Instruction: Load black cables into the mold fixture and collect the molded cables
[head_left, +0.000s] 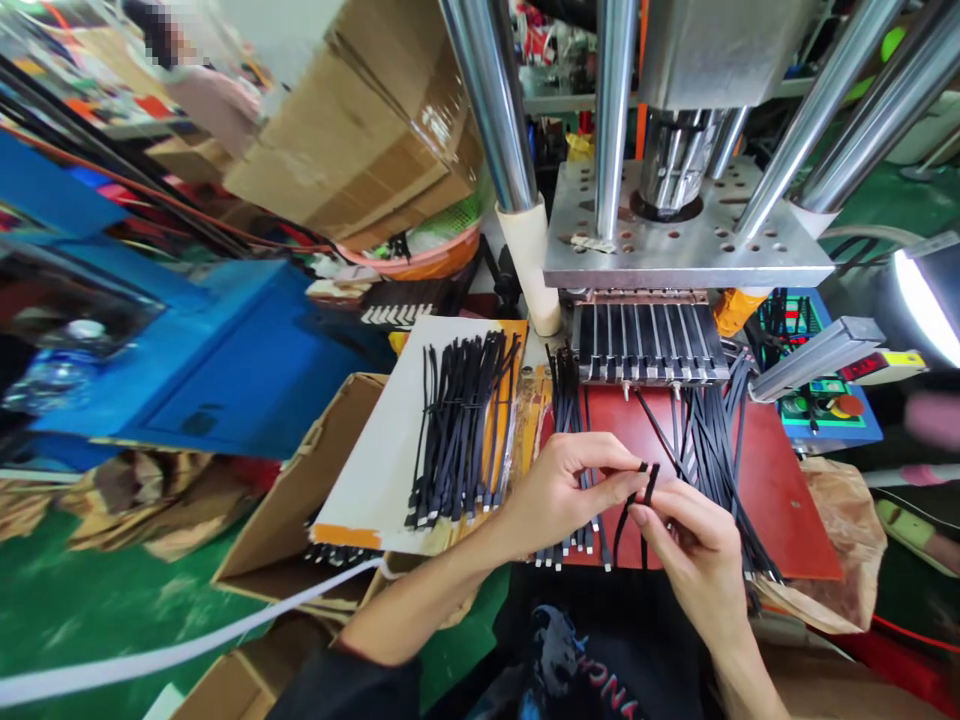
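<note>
My left hand [566, 490] pinches a thin black flat cable [625, 515] between thumb and fingertips, above the front of the red board [784, 500]. Close beside it, my right hand [697, 545] is closed on another black flat cable end [652, 484]; whether the two pieces belong to one cable I cannot tell. Behind the hands, a metal mould block [651, 345] has several black cables lying in its slots. A bunch of loose black cables [712, 430] lies right of my hands, and more cables with pale tips [566, 550] lie to the left.
A steel press plate [686, 262] on upright rods hangs over the mould. At left, a pile of black cables [465, 420] lies on a white board [382, 440]. A control box [840, 415] and lamp [930, 305] stand right. A person [214, 100] is at the back left.
</note>
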